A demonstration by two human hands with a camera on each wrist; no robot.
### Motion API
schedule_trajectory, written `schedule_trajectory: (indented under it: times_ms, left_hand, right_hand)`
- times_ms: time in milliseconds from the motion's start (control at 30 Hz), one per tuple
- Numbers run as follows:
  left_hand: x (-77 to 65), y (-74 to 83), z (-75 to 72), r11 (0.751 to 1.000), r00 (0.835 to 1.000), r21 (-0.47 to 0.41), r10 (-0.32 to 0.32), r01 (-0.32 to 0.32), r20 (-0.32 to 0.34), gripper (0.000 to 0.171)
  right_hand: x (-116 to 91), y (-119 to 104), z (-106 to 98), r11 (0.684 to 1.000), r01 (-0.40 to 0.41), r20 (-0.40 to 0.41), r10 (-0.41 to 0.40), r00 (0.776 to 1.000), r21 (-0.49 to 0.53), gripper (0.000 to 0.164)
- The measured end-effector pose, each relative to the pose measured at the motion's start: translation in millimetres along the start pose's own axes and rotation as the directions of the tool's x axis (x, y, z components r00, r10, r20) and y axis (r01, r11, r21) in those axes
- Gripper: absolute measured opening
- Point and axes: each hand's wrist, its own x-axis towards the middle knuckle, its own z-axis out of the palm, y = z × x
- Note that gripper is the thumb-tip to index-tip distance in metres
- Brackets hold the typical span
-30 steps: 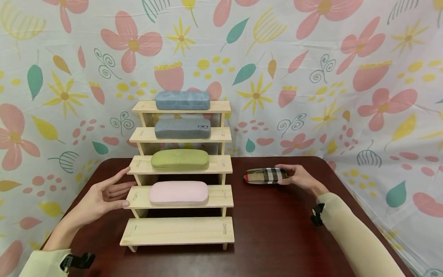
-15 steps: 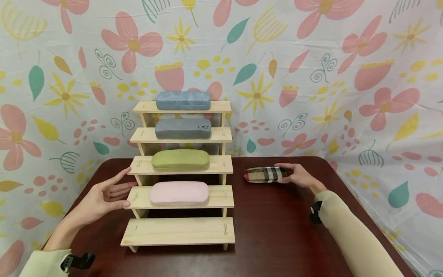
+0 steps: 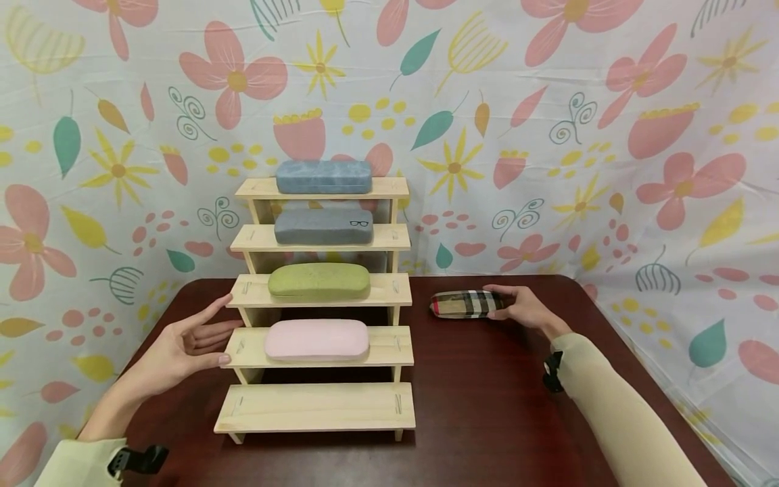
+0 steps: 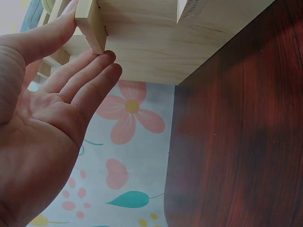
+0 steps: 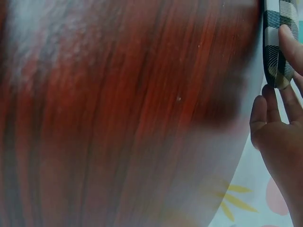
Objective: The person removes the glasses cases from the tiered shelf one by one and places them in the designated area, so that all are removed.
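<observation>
A stepped wooden rack [image 3: 316, 408] stands on the dark red-brown table. My left hand [image 3: 173, 355] touches its left side, fingers mostly straight: the index tip at the third step from the bottom, the thumb at the second. In the left wrist view, fingertips [image 4: 109, 57] meet the end of a wooden plank [image 4: 90, 23]. To the rack's right, my right hand [image 3: 525, 310] grips a plaid glasses case [image 3: 464, 304] by its right end, thumb in front. The right wrist view shows the checked case [image 5: 273, 42] at the upper right. Whether it is off the table is unclear.
On the rack's upper steps sit a light blue case [image 3: 324, 176], a grey-blue case [image 3: 322, 226] with a glasses mark, a green case [image 3: 318, 281] and a pink case [image 3: 316, 339]. A flowered cloth [image 3: 359, 67] hangs behind the table [image 3: 481, 406].
The plaid glasses case and my right hand have shifted very slightly upward in the head view. My left hand stays at the rack, and the whole scene drifts a little to the right.
</observation>
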Motion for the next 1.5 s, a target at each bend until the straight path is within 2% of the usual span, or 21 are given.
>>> schedule_trajectory:
  times_ms: [267,533,1167,1500]
  left_hand:
    - [-0.8,-0.3,0.2,1.0,1.0,0.011,-0.015,0.015,-0.007,0.097]
    - [-0.7,-1.3,0.7,1.0,1.0,0.01,-0.004,0.004,-0.009,0.097]
    - [-1.3,-0.2,0.4,1.0,1.0,0.017,0.008,-0.008,-0.013,0.097]
    - [-1.7,1.0,1.1,1.0,1.0,0.004,-0.008,0.008,-0.013,0.096]
  right_hand:
    - [3,-2,3,1.0,0.011,-0.021,-0.011,1.0,-0.01,0.071]
    - [6,-3,1,0.999,0.031,-0.024,-0.031,0.999,-0.026,0.069]
    - [11,-2,3,1.0,-0.002,-0.034,0.002,0.999,0.0,0.07]
    - [-7,2,-7,0.998,-0.049,-0.037,0.05,0.998,0.042,0.075]
